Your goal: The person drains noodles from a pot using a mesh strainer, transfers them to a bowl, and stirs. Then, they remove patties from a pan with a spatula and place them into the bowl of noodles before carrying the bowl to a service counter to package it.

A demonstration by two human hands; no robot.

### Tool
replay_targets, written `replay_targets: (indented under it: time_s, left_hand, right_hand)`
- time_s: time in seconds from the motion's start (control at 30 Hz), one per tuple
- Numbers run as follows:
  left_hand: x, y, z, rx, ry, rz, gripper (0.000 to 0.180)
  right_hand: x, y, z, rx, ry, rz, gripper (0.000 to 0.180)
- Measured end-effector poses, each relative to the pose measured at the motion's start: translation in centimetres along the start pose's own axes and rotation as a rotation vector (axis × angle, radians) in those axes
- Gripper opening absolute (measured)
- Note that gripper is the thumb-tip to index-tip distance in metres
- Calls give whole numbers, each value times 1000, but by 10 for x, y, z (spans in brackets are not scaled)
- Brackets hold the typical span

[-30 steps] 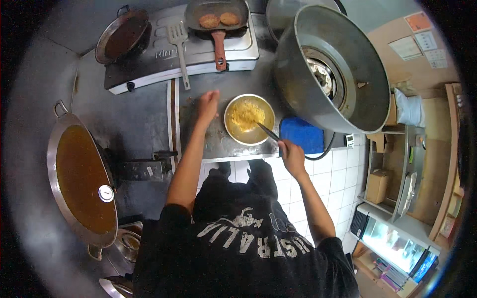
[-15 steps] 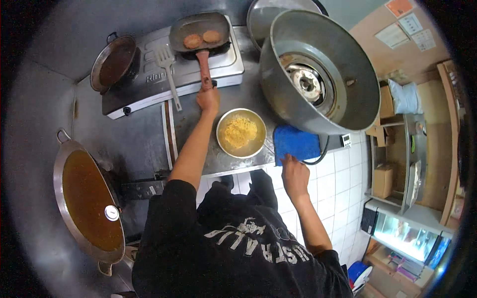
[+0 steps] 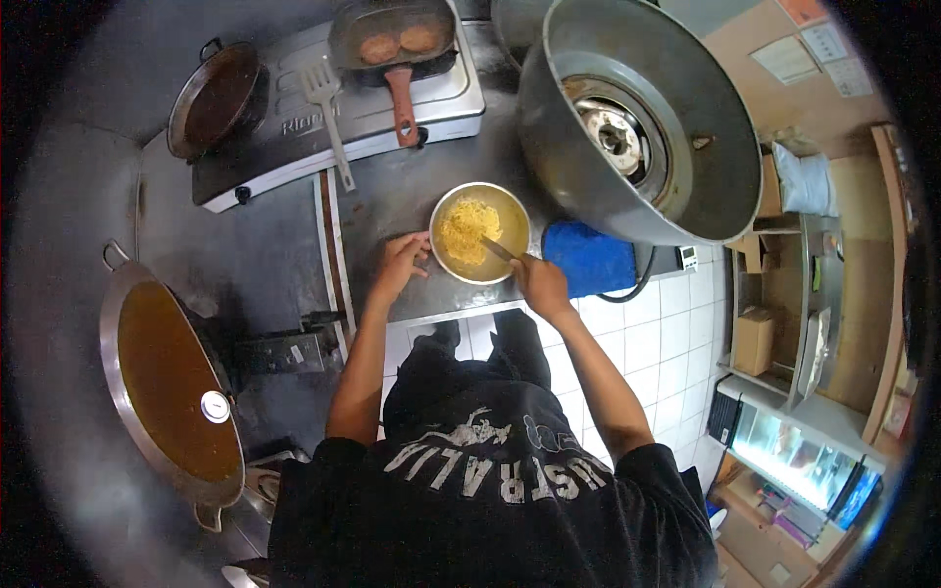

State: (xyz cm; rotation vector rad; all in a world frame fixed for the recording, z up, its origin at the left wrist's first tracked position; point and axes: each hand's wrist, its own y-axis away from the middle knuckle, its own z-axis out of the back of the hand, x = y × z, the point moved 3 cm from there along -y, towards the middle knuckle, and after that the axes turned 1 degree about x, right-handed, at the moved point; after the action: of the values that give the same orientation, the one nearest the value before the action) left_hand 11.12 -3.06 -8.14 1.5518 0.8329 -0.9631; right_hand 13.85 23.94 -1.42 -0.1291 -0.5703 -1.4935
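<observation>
Noodles getting a stir in the metal bowl at the bench edge.

Left hand cups the rim of the bowl, fingers curled against its round, shiny wall to steady it; right hand is clenched on a slim utensil dipping into the yellow, tangled noodles. Best kept as gentle strokes, I judge, with a firm brace, since the smooth steel bowl could slide on the dull grey bench. A blue cloth lies just beside it, soft and flat. Behind, a frying pan holds two browned patties, a slotted spatula rests on the stove, and a wide pan of brown liquid sits far left.
</observation>
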Motion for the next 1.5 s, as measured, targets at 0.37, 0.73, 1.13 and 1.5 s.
replay_targets:
  time_s: [0.37, 0.73, 1.13, 1.5]
  left_hand:
    - [1, 0, 0, 18, 70, 7, 43]
    - [-2, 2, 0, 30, 186, 57, 41]
    - [-1, 10, -7, 24, 225, 45, 39]
    - [3, 13, -20, 30, 128, -17, 35]
  right_hand:
    - [-51, 3, -6, 108, -663, 9, 31]
    - [-13, 21, 62, -77, -126, 212, 26]
    - [26, 30, 58, -37, 493, 258, 24]
    - [2, -2, -14, -198, 80, 123, 23]
